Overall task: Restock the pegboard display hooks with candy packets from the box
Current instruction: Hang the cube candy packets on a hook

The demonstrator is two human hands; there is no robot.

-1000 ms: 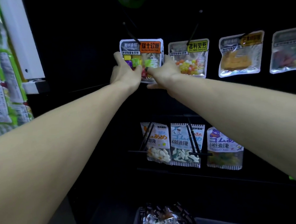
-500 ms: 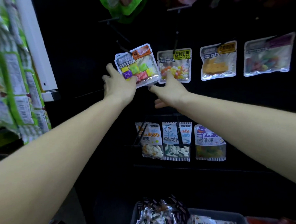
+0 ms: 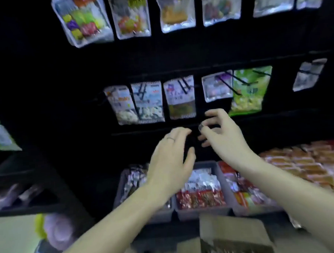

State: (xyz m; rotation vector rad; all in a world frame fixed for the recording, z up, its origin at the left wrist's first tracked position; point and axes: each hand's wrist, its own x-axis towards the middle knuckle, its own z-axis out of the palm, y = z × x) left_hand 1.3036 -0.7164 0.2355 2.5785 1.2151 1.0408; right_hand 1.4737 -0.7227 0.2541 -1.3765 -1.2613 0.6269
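The picture is blurred, so small print and fine detail cannot be read. At the upper left of the black pegboard point(image 3: 43, 78) hangs a clear candy packet point(image 3: 83, 20) of coloured cubes (purple, green, yellow, red), tilted on its hook at the left end of the top row. Three more clear packets hang to its right along the pegboard's top edge. The middle row carries three striped-edge packets point(image 3: 147, 102), then a small clear one and a green bag point(image 3: 251, 91), with black hooks point(image 3: 226, 84) jutting out in front of them.

Below that row, both hands are in front of the dark board, well below the cube packet and holding none of the packets. The left hand point(image 3: 172, 161) has its fingers loosely spread and bent, a ring on one finger, and grips nothing. The right hand point(image 3: 222, 137), just beside it, has its fingers curled with thumb and fingertips close together; whether anything small sits between them cannot be told.

Under the hands, grey bins point(image 3: 203, 211) of wrapped sweets line the shelf beneath the pegboard, with orange packs spread toward the right edge. The cardboard box point(image 3: 231, 231) stands at the bottom, nearest the camera, between the two forearms.
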